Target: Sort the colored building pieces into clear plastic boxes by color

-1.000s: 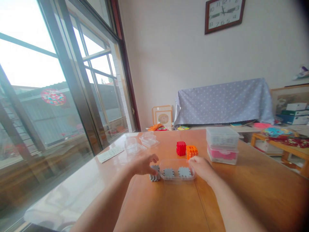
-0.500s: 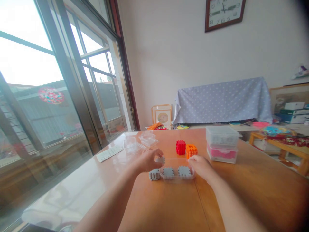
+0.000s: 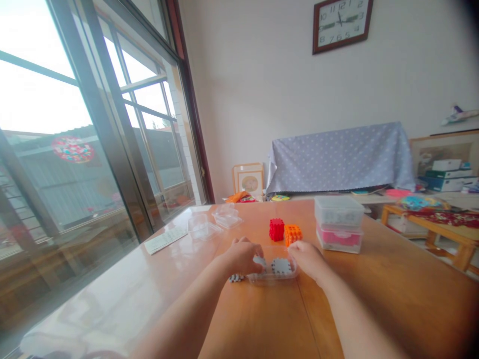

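A clear plastic container [image 3: 271,281] sits on the table in front of me with grey notched foam-like tiles [image 3: 283,267] lying in it. My left hand [image 3: 241,257] reaches over its left side, thumb and fingers curled around a grey tile [image 3: 259,262] low in the container. Whether that tile rests on another one is hidden by the fingers. My right hand [image 3: 309,262] pinches the container's right rim. More grey tiles [image 3: 236,278] lie just left of the container, partly covered by my left hand.
A red cube [image 3: 277,229] and an orange cube [image 3: 293,234] stand behind the container. Stacked clear boxes [image 3: 339,224], the lower with pink contents, are at right. Empty clear packaging [image 3: 202,225] and a paper sheet [image 3: 165,240] lie at left, near the window.
My left hand has lowered the grey tile from above the container's left edge down into it. The right hand keeps its hold on the rim. The view has shifted slightly.
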### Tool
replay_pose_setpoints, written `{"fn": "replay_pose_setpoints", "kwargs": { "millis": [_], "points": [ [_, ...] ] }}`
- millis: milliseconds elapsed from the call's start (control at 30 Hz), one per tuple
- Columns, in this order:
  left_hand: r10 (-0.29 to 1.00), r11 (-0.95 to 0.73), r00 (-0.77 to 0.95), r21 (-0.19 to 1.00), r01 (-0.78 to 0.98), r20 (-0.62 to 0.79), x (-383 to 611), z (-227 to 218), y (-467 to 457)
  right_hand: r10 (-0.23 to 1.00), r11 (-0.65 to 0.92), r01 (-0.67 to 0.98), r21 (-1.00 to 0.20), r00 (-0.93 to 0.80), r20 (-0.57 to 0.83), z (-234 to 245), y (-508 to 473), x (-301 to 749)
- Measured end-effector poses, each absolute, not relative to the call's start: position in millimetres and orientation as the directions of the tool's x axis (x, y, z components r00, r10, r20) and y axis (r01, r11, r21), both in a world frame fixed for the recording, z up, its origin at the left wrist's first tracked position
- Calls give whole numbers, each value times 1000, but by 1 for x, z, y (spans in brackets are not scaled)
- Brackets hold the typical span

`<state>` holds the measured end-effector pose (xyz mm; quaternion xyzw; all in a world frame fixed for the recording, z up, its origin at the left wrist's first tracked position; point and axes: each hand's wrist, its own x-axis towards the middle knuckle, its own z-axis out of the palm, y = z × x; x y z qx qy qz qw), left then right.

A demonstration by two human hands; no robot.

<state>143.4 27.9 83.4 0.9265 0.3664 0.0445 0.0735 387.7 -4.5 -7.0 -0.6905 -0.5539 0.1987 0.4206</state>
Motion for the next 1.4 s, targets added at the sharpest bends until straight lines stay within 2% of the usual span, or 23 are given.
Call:
{"fn": "replay_pose_setpoints", "kwargs": {
  "millis": [200,400,767,967,1233,1300,1400],
  "points": [
    [676,-735,733,148,662,77,145,84,24,932,-25,594,-804,305,196,-8,-5,387],
    [563,-816,825,188,546,48,148,78,20,932,-29,613,-790,303,201,-7,-5,387],
    [615,-778,789,180,602,20,133,80,20,933,-45,614,-788,308,186,-4,-7,387],
    [642,-747,765,257,613,43,128,87,16,933,-48,619,-784,308,187,0,-8,386],
    [713,-678,662,465,570,229,94,89,39,936,-18,615,-788,288,203,-3,-9,387],
    [725,-662,651,486,571,224,81,87,44,935,-18,618,-786,289,206,-3,-9,387],
    [739,-633,658,479,608,143,66,83,45,934,-19,615,-788,292,205,-4,-8,387]
  ]
}}
